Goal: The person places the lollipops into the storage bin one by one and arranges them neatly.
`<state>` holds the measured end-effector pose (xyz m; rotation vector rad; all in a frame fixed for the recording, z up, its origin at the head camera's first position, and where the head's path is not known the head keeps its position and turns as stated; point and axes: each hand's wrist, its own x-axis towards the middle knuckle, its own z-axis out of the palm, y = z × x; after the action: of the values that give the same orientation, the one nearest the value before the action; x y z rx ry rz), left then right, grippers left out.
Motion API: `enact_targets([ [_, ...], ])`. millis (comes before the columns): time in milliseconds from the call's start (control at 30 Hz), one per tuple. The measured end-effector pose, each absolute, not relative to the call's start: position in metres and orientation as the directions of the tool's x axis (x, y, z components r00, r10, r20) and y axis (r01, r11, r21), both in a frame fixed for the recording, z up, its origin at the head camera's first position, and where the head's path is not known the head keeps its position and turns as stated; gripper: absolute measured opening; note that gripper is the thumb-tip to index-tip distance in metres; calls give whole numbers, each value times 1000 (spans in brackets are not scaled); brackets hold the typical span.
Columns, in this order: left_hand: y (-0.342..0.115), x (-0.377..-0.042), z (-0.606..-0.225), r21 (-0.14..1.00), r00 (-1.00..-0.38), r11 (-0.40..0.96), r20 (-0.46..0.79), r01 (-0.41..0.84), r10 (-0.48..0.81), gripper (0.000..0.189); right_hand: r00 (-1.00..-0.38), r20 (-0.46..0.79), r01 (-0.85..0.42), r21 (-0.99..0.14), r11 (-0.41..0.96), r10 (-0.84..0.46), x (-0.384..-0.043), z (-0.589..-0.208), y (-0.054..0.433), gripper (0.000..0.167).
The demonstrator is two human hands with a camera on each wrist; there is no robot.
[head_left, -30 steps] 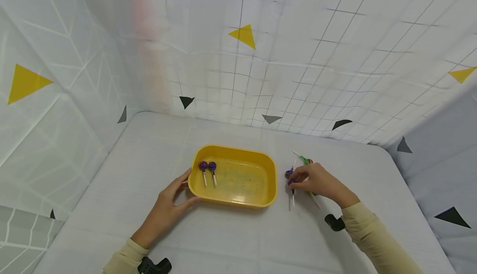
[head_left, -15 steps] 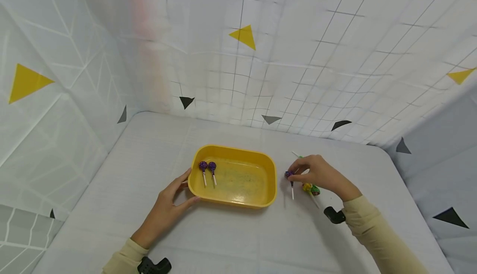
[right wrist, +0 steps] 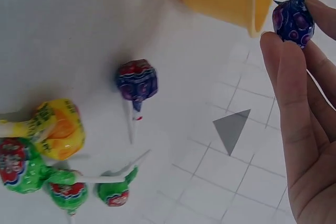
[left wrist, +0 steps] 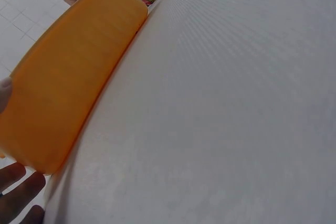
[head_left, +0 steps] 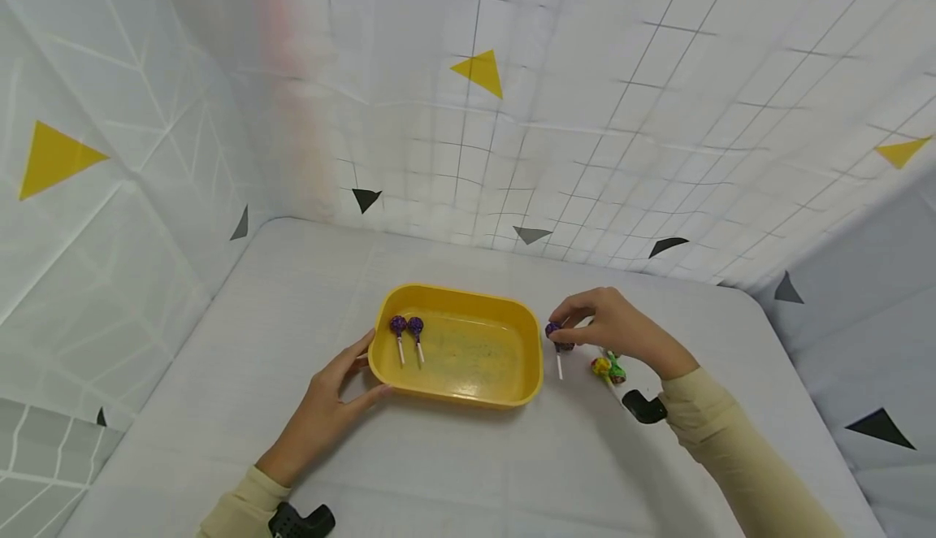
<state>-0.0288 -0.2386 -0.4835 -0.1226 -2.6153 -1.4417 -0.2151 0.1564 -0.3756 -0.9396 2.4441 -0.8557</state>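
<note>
My right hand (head_left: 621,331) pinches a purple-wrapped lollipop (right wrist: 293,24) by its round head, just off the right end of a yellow plastic tub (head_left: 475,363). In the head view its white stick points down toward me. Another purple lollipop (right wrist: 137,80) lies on the table below that hand, mostly covered by the fingers from above. Side by side inside the tub's left end lie two purple lollipops (head_left: 415,327). The left hand (head_left: 332,408) rests against the tub's near left corner, thumb on the front side and the other fingers along the left wall.
To the right of the tub, under the right wrist, a yellow lollipop (right wrist: 63,129) lies beside several green and red ones (right wrist: 21,166). A white cloth covers the table (head_left: 439,473). White patterned sheets (head_left: 585,115) stand around its back and sides.
My right hand has lifted the purple lollipop from the pile and moved left toward the tub, uncovering the yellow and green lollipops. The left hand and tub have stayed in place.
</note>
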Motion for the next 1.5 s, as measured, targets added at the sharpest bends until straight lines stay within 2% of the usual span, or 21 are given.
enact_targets([
  [367, -240, -29, -483, 833, -985, 533, 173, 146, -2, 88, -647, -115, -540, -629, 559, -754, -221, -363, 123, 16],
  [567, -239, -29, -483, 836, -986, 531, 167, 141, -2, 88, -605, -139, -550, -638, 538, -784, -222, -360, 103, 16],
  [800, -239, -29, -483, 841, -986, 521, 170, 145, 1, 88, -585, -147, -549, -651, 523, -797, -221, -355, 84, 12],
  [1233, -240, -29, -483, 845, -985, 514, 170, 147, 1, 88, -542, -170, -559, -658, 505, -823, -226, -358, 53, 8],
  [1500, -240, -29, -484, 844, -985, 516, 171, 147, 1, 88, -485, -166, -576, -678, 456, -859, -226, -365, 35, 8],
])
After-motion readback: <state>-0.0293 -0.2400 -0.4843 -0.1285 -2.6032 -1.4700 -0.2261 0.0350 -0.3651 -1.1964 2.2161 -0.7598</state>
